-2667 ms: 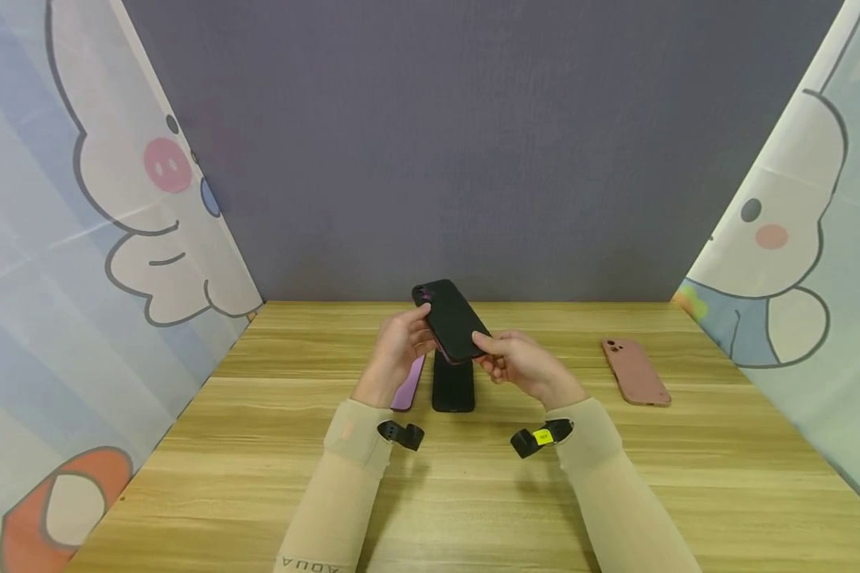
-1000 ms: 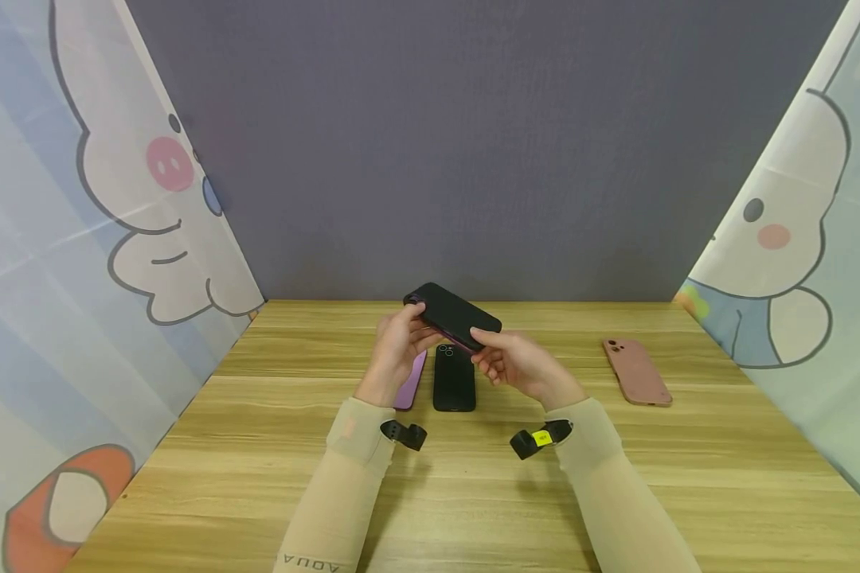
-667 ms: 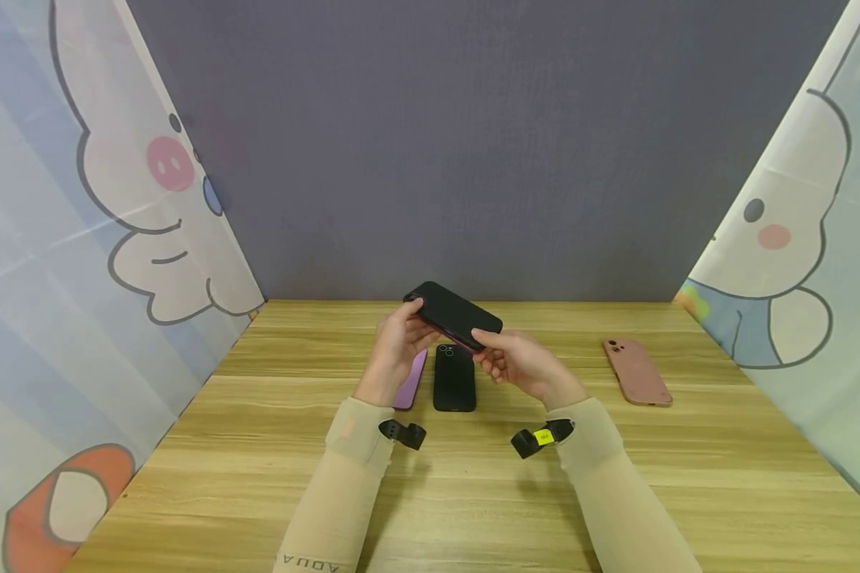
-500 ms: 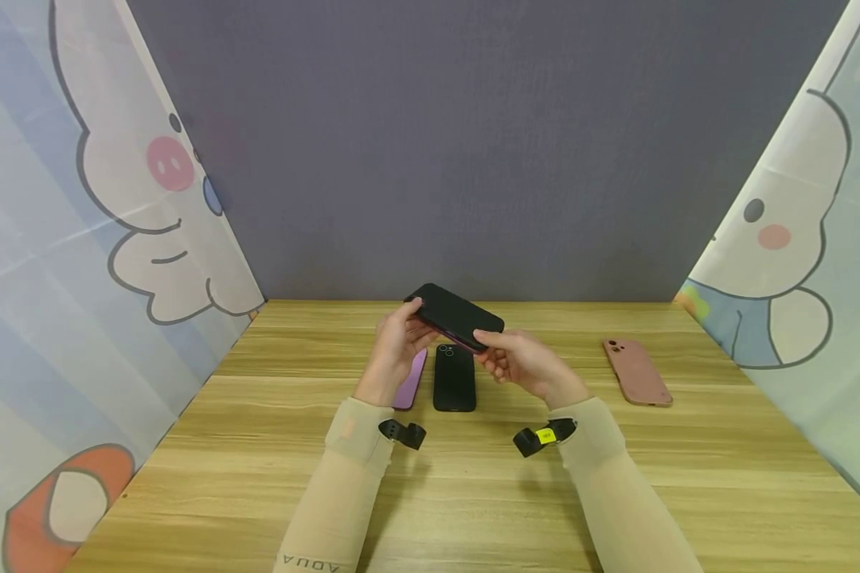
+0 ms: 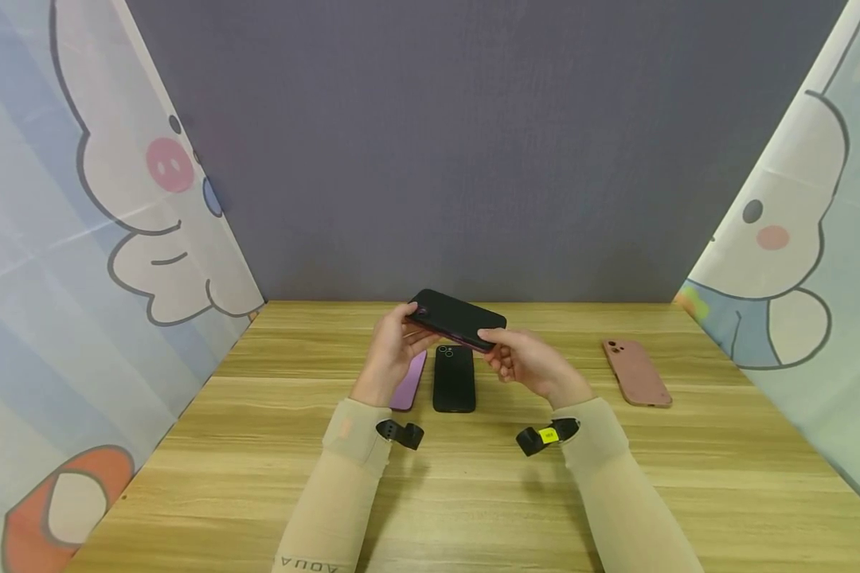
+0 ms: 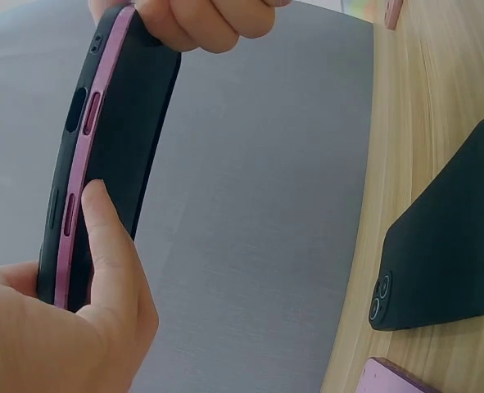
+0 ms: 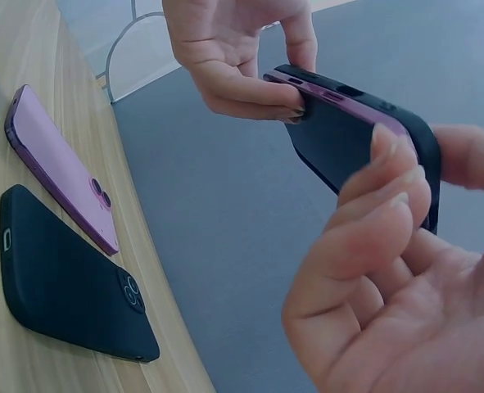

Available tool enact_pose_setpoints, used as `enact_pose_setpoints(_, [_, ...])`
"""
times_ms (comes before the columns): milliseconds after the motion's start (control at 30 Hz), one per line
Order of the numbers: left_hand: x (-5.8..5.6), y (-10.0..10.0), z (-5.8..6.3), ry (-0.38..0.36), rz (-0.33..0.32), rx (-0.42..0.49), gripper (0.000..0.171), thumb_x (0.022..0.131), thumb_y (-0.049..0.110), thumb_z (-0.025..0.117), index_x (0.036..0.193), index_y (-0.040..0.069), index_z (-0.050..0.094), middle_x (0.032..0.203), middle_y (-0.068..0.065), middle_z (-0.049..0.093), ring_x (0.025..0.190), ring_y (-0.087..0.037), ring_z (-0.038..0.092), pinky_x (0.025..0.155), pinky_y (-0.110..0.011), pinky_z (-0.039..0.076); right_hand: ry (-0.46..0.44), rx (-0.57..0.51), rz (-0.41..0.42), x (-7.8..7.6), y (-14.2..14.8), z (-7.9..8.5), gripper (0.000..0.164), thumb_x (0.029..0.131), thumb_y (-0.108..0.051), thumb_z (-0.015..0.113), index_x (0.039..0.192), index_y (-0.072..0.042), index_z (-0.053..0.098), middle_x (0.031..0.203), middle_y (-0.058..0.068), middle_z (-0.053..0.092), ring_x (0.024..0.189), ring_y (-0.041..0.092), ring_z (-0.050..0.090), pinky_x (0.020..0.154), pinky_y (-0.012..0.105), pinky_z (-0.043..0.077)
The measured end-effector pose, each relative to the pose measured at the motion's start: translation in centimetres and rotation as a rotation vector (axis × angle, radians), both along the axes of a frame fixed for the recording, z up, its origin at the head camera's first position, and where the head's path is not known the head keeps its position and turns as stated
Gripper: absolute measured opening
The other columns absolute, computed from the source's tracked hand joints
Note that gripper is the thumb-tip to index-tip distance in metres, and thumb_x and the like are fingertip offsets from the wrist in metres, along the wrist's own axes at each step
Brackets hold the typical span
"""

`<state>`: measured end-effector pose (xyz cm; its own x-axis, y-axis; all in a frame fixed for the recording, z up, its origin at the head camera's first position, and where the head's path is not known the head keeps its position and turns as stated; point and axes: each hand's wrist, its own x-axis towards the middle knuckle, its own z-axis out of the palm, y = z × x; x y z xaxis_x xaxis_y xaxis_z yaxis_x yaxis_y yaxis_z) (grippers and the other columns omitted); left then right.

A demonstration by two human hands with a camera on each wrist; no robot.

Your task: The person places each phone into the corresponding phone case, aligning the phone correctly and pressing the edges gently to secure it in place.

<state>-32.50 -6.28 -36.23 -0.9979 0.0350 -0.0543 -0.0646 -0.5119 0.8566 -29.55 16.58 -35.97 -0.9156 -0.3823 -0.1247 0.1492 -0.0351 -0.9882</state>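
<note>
Thumb above and fingers below, my left hand (image 5: 389, 350) pinches the left end of a black case (image 5: 453, 315) with a pink-edged phone (image 6: 80, 164) against its inside; my right hand (image 5: 536, 368) grips the right, nearer end in the same way. Far behind stands a grey panel (image 5: 444, 159). Wood-grained, the surface (image 5: 473, 493) spreads toward me, and I hold the pair raised over its far part, the case's back upward; whether the phone sits fully inside I cannot tell. A left curtain (image 5: 36, 199) and a right curtain (image 5: 849, 438) carry cartoon animals. Beige sleeves (image 5: 337, 493) cover my arms. Well apart on the right, a pink phone (image 5: 636, 372) lies askew. Nearer me than the held case lies a black phone (image 5: 455, 382), camera end far, with a purple phone (image 5: 408, 386) just beside it on the left, partly hidden by my arm. At my right wrist, a black unit (image 5: 530, 441) bears a yellow label (image 5: 549, 435).
</note>
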Motion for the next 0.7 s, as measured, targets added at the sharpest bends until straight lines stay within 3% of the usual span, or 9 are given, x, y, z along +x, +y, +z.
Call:
enact_pose_setpoints(167, [0.17,0.02,0.05,0.009,-0.002,0.017,0.018,0.100,0.016,0.053,0.104,0.000,0.061,0.087,-0.013,0.066,0.079,-0.026,0.069,0.078,-0.037,0.061,-0.017,0.008,-0.079,0.06,-0.22,0.07,0.039,0.102,-0.037,0.061,0.073,-0.011,0.062,0.065,-0.001,0.058,0.055,0.011,0.049,0.056,0.025,0.043])
enact_pose_setpoints(433, [0.25,0.13,0.11,0.009,-0.004,0.037,0.017,0.100,0.014,0.051,0.105,0.000,0.060,0.090,-0.014,0.066,0.083,-0.029,0.068,0.082,-0.039,0.060,-0.012,0.051,-0.086,0.15,-0.30,0.16,0.051,0.101,-0.051,0.058,0.069,-0.011,0.061,0.062,-0.001,0.057,0.052,0.012,0.046,0.054,0.026,0.040])
enact_pose_setpoints(700, [0.18,0.16,0.16,-0.022,-0.056,0.045,0.014,0.094,0.009,0.048,0.103,0.001,0.054,0.096,-0.017,0.062,0.087,-0.031,0.066,0.082,-0.039,0.060,0.006,0.096,-0.157,0.07,-0.21,-0.02,0.051,0.100,-0.052,0.059,0.072,-0.010,0.057,0.064,0.000,0.053,0.054,0.013,0.043,0.057,0.028,0.039])
